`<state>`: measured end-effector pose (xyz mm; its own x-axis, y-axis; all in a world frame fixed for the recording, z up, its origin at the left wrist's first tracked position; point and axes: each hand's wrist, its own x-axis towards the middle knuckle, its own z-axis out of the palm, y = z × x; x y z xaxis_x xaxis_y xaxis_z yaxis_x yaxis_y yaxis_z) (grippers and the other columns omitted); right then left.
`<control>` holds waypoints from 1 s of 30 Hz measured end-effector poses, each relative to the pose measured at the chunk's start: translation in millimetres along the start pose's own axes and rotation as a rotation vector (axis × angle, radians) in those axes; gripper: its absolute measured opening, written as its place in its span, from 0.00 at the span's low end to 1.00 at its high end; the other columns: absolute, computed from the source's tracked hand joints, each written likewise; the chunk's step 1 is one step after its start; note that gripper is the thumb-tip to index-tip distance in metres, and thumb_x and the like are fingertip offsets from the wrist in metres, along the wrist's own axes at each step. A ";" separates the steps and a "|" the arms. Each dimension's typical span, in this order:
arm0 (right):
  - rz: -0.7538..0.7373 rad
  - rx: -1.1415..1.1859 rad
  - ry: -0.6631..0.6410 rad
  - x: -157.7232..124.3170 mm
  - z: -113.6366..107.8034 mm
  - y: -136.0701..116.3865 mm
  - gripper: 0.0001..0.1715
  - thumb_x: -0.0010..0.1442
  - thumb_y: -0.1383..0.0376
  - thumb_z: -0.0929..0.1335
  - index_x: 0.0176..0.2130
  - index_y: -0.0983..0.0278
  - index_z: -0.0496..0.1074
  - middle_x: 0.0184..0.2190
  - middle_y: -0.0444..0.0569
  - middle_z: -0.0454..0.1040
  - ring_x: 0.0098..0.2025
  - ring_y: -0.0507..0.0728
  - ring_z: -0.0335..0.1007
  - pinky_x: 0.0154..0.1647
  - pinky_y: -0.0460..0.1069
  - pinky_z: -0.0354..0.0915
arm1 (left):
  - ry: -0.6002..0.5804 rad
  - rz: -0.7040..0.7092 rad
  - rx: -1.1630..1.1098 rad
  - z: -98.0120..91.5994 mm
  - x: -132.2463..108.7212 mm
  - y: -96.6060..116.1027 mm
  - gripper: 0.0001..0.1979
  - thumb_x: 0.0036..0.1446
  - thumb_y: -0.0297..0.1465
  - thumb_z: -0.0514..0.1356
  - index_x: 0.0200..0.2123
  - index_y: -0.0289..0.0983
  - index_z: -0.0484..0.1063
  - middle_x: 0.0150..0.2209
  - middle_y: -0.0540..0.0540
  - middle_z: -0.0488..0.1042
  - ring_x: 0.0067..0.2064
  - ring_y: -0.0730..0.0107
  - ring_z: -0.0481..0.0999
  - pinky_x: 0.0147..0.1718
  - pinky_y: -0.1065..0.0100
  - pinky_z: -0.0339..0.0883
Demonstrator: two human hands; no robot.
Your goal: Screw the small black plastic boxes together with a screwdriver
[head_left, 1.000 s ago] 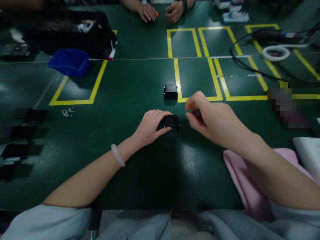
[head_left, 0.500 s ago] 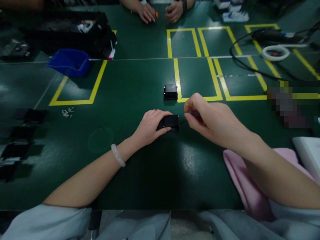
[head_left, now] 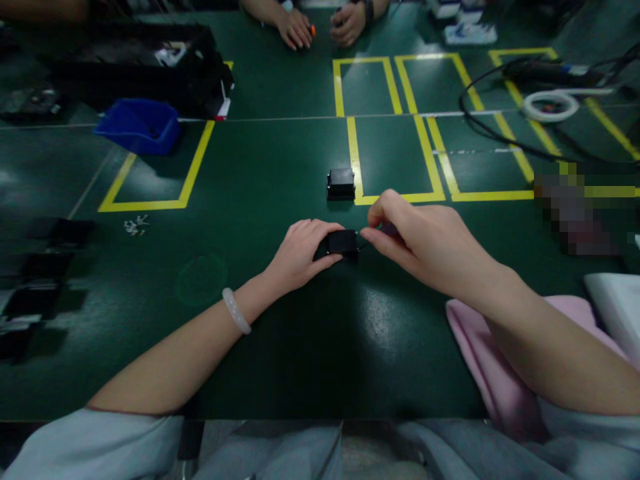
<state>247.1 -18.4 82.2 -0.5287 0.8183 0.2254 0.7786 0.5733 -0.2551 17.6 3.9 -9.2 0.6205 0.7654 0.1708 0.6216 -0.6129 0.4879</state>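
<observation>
A small black box (head_left: 343,243) lies on the green table (head_left: 280,347) in front of me. My left hand (head_left: 300,253) is closed round its left side and holds it down. My right hand (head_left: 420,240) is pinched on a thin dark tool (head_left: 387,231), most of it hidden by the fingers; its tip reaches the box's right edge. A second small black box (head_left: 341,183) sits a little farther back, beside a yellow tape line. A pale bracelet (head_left: 235,311) rings my left wrist.
A blue bin (head_left: 140,125) and a black tray (head_left: 150,67) stand at the back left, small metal parts (head_left: 135,225) lie at the left. Another person's hands (head_left: 320,25) rest at the far edge. Cables and a white ring (head_left: 550,105) lie back right. Pink cloth (head_left: 480,347) sits under my right arm.
My right hand has moved slightly left and down, bringing the tool closer to the box's right edge. My left hand and both boxes have stayed in place.
</observation>
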 end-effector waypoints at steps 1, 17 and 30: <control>0.007 -0.003 -0.008 0.1 -0.2 -0.3 0.09 0.68 0.60 0.61 0.40 0.64 0.64 0.25 0.42 0.71 0.24 0.52 0.68 0.24 0.46 0.53 | 0.001 -0.001 0.000 0.1 0.1 -0.1 0.19 0.66 0.40 0.59 0.56 0.38 0.64 0.52 0.43 0.73 0.54 0.57 0.71 0.58 0.54 0.59; 0.026 0.008 -0.020 0.4 -1.7 -1.7 0.08 0.68 0.62 0.60 0.42 0.64 0.64 0.26 0.42 0.71 0.24 0.50 0.67 0.25 0.46 0.52 | -0.007 -0.009 0.001 -1.0 -0.4 0.7 0.19 0.66 0.39 0.58 0.56 0.39 0.64 0.53 0.42 0.73 0.55 0.57 0.71 0.58 0.54 0.59; 0.025 0.007 -0.024 -0.1 -2.5 -2.1 0.08 0.68 0.63 0.60 0.42 0.64 0.64 0.26 0.42 0.71 0.24 0.50 0.66 0.25 0.46 0.52 | -0.016 -0.021 -0.002 -1.2 0.2 0.9 0.19 0.66 0.39 0.58 0.56 0.39 0.64 0.53 0.42 0.73 0.56 0.56 0.70 0.59 0.53 0.59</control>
<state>246.4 -19.8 85.1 -0.5169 0.8333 0.1961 0.7896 0.5526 -0.2668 17.7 3.8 -7.7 0.6149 0.7749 0.1463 0.6339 -0.5961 0.4928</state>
